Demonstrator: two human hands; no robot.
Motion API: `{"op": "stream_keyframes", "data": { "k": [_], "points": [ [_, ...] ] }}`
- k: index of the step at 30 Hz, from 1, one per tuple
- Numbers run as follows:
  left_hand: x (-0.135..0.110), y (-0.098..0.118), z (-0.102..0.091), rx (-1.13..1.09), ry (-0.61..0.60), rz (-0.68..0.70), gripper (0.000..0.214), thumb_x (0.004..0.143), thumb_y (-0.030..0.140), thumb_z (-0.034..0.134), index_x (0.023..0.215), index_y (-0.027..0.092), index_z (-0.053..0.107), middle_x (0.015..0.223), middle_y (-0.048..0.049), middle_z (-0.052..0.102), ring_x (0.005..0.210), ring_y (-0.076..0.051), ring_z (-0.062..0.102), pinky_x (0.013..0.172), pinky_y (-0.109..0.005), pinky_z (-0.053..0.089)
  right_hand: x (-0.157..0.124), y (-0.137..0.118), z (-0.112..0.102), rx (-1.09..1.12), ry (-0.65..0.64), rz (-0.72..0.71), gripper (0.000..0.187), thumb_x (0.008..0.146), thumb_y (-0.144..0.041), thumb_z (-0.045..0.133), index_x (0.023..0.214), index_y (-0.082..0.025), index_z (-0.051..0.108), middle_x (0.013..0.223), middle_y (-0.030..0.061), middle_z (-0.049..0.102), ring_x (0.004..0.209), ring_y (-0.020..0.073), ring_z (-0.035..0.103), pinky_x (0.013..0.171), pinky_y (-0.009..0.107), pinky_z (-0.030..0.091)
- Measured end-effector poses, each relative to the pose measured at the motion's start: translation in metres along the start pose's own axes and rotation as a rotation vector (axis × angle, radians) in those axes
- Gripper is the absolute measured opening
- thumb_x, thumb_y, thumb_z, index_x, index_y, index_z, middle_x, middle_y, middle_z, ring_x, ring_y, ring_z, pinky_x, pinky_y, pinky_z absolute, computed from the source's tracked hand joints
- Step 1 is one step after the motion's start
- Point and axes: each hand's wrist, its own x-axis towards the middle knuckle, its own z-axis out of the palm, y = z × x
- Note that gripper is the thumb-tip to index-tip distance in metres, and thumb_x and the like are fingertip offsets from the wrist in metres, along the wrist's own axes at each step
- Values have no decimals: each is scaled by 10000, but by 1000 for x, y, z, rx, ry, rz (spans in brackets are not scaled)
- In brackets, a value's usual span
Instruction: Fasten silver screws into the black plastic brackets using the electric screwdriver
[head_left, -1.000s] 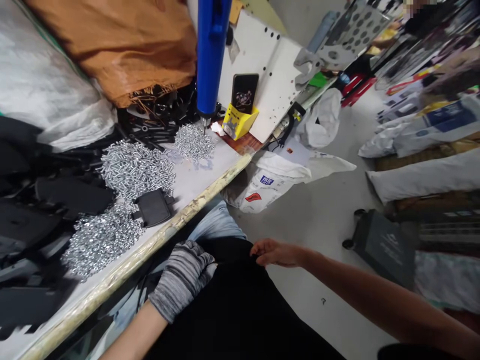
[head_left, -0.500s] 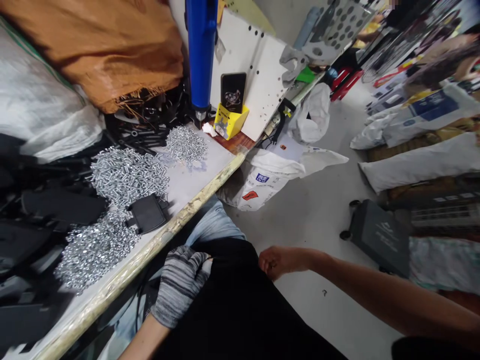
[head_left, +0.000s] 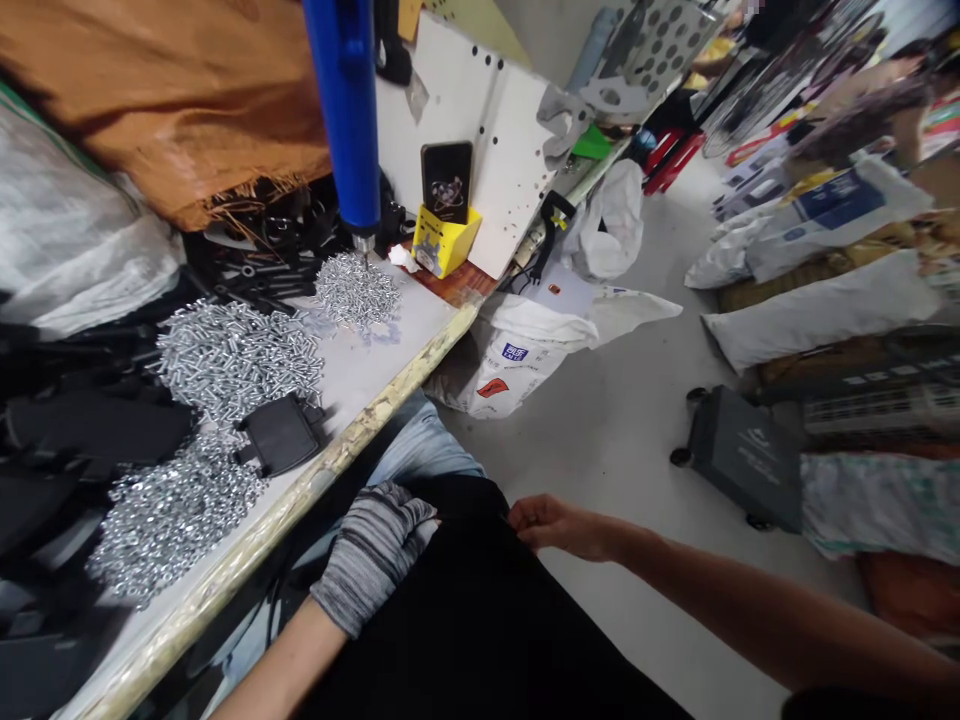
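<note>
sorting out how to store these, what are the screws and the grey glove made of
The screws look like zinc-plated steel: bright silvery sheen, though the plating can't be confirmed. The grey glove looks like knitted yarn, fibre unclear: matte, striped, knit texture.

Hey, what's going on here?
A person at a white-topped workbench has both hands at the black fabric across their lap: the left hand, in a grey striped knit glove, and the bare right hand. On the bench lie heaps of silver screws and nuts and a black plastic part. A blue electric screwdriver hangs above a smaller heap of screws.
</note>
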Motion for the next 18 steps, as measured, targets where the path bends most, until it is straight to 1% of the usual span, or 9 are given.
{"op": "stream_keyframes", "data": {
  "k": [3,5,8,11,13,15,17,18],
  "points": [
    [-4,-3,4,-54,38,8,245,948,327,613,1033,199,803,894,-91,773,852,-262,703,830,-417,545,0,-1,-2,-11,-5,8,465,658,-497,864,880,-155,639,762,-17,640,711,121,618,762,315,493],
    [-6,-6,8,-108,68,22,247,951,329,611,1020,194,806,873,-92,769,827,-249,696,813,-402,540,0,-1,-5,-38,-24,34,456,642,-471,873,880,-153,649,764,-15,646,719,125,624,770,318,495],
    [-7,-12,18,-232,98,83,223,943,318,630,996,201,813,883,-87,781,829,-236,693,811,-381,531,2,-2,-10,-120,-67,98,383,601,-365,879,832,-144,667,712,-17,639,668,122,612,702,294,479],
    [-9,-17,31,-393,125,172,185,912,319,680,981,221,822,884,-73,804,823,-230,699,823,-377,524,2,-6,-10,-212,-115,129,346,561,-297,856,781,-155,630,671,-32,605,627,106,579,636,257,436],
    [-10,-18,38,-466,165,187,176,885,340,717,962,227,828,844,-60,812,791,-220,705,817,-366,526,0,-12,-7,-242,-151,120,403,567,-294,832,884,-184,609,722,-43,586,647,97,566,627,238,425],
    [-12,-19,44,-492,211,151,174,853,357,753,938,227,832,812,-49,814,766,-209,715,788,-340,537,-5,-17,-4,-301,-166,104,551,607,-271,793,1115,-245,582,850,-31,589,691,97,564,635,233,438],
    [-14,-17,47,-505,254,102,168,812,356,794,907,223,836,789,-39,815,741,-202,723,763,-323,549,-9,-19,-3,-498,-143,65,700,639,-208,750,1292,-313,521,993,7,611,774,123,596,687,253,476],
    [-15,-14,48,-515,273,82,159,799,348,807,895,224,837,788,-34,816,736,-200,728,765,-319,554,-10,-18,-3,-615,-136,34,735,641,-177,736,1325,-330,512,1040,27,625,823,145,616,724,267,494]
  ]
}}
